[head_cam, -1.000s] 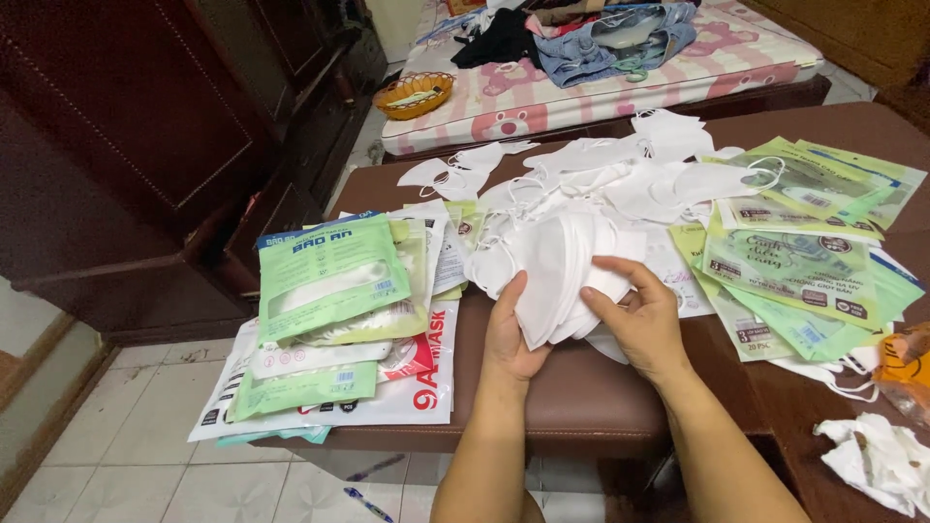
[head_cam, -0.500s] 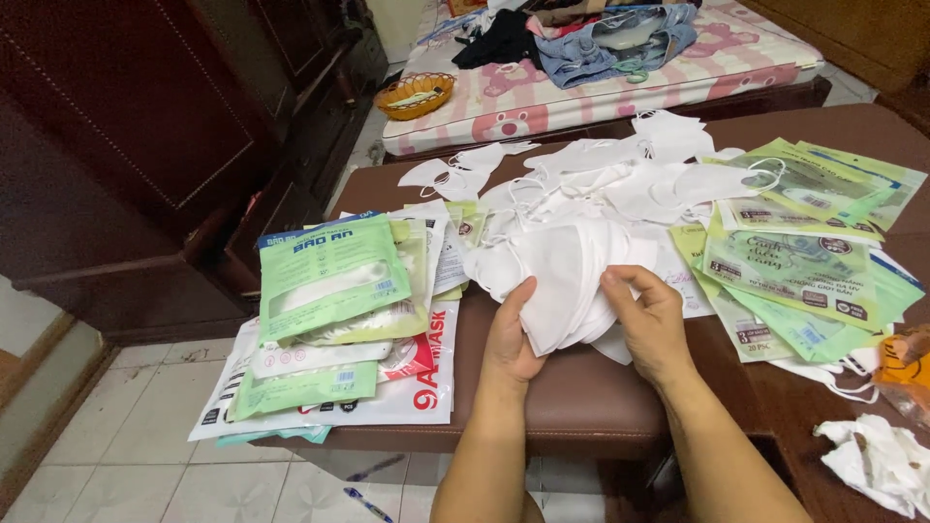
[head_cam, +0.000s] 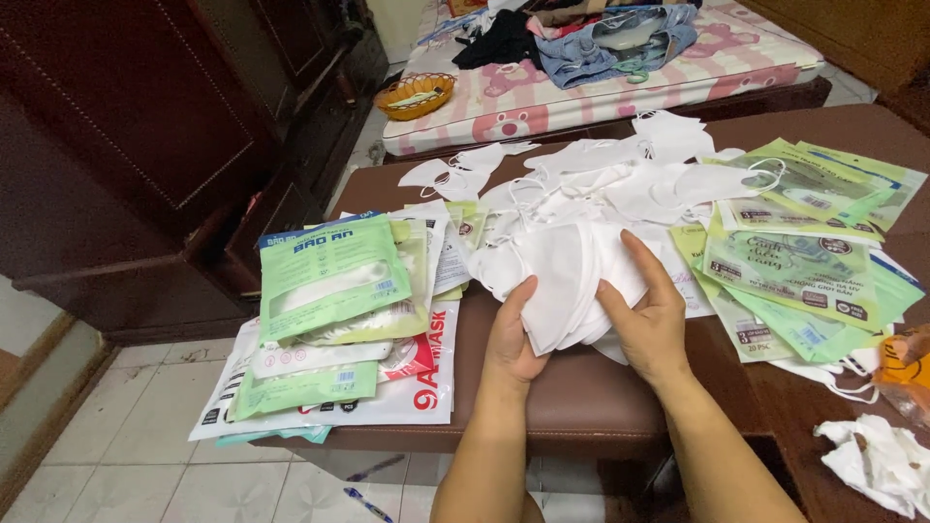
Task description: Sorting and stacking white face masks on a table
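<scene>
Here, left hand [head_cam: 511, 339] and right hand [head_cam: 651, 320] grip a white mask stack [head_cam: 567, 281]; many loose masks [head_cam: 620, 179] remain at upper centre of the worktop [head_cam: 572, 407].

Both hands grip a stack of white masks [head_cam: 567, 276] over brown bench [head_cam: 581, 407]: left hand [head_cam: 513, 339] under its left edge, right hand [head_cam: 651, 315] on top. Green packets [head_cam: 334, 276] lie left, more packets [head_cam: 804, 261] right.

Probably a home bedroom: mattress [head_cam: 620, 82] with heaped clothes [head_cam: 601, 39], dark wooden wardrobe [head_cam: 145, 126].
</scene>
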